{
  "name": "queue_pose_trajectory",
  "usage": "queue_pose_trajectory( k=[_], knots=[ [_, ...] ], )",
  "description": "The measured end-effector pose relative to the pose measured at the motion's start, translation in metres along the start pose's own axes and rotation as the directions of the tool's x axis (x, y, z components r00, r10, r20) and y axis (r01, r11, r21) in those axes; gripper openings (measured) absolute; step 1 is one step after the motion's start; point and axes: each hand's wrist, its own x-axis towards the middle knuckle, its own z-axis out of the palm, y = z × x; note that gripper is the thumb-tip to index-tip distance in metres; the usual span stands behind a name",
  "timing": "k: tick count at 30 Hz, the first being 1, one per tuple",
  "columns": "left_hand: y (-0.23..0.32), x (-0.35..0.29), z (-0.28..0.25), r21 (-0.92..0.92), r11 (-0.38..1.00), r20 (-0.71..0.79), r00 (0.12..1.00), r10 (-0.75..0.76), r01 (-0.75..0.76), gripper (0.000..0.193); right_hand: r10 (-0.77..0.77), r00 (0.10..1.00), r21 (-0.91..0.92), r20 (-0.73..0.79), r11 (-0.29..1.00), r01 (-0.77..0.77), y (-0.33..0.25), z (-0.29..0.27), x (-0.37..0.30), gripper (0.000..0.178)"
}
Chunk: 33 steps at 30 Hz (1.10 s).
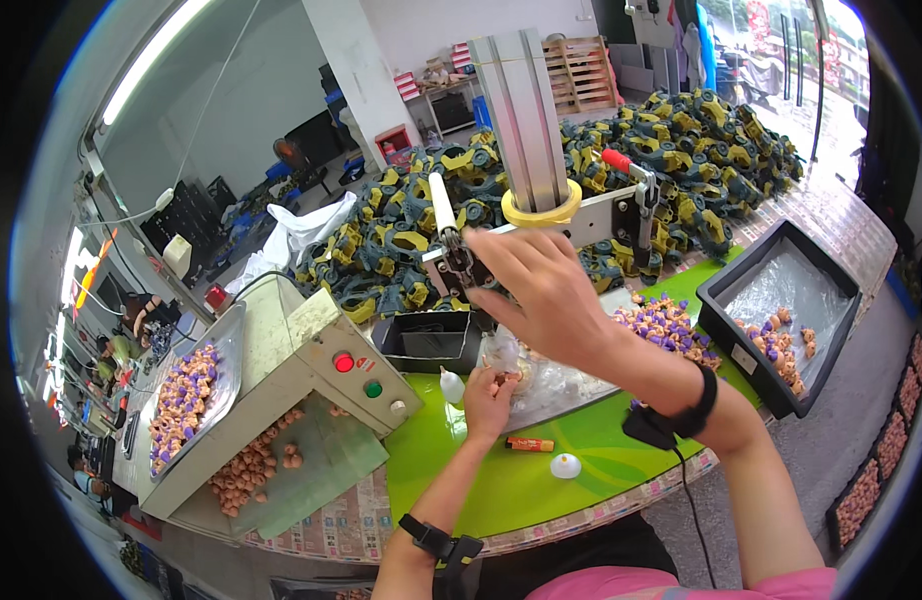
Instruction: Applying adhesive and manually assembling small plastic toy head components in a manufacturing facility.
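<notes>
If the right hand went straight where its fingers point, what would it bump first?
The right hand would probably meet the white-handled metal clamp first; depth is unclear, so they may already touch.

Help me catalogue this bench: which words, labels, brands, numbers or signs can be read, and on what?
Nothing reads clearly enough to quote.
Orange cylinder: print too small.
Sticker on the machine: too small.
Pale label on the black tray: too small.
Red doorway markings: blurred.
Table covering: blurred.
</notes>
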Motion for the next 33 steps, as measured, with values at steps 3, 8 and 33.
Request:
queue_pose_trajectory(
  k=[3,8,33],
  knots=[
    [0.000,-0.002,0.000,-0.005,1.000,-0.023,0.999,0.026,-0.026,0.016,0.196,0.972,0.013,0.130,0.980,-0.200,0.001,0.015,0.046,0.063],
    [-0.016,-0.001,0.008,-0.012,0.999,0.016,0.999,-0.033,0.033,0.015,0.451,0.873,0.473,0.187,0.737,-0.483,-0.008,0.016,0.067,0.064],
    [0.026,-0.175,-0.077,-0.597,-0.206,0.791,0.526,-0.312,0.775,0.040,0.689,0.564,0.121,0.454,0.580,-0.806,-0.094,-0.016,-0.244,0.067]
  ],
)
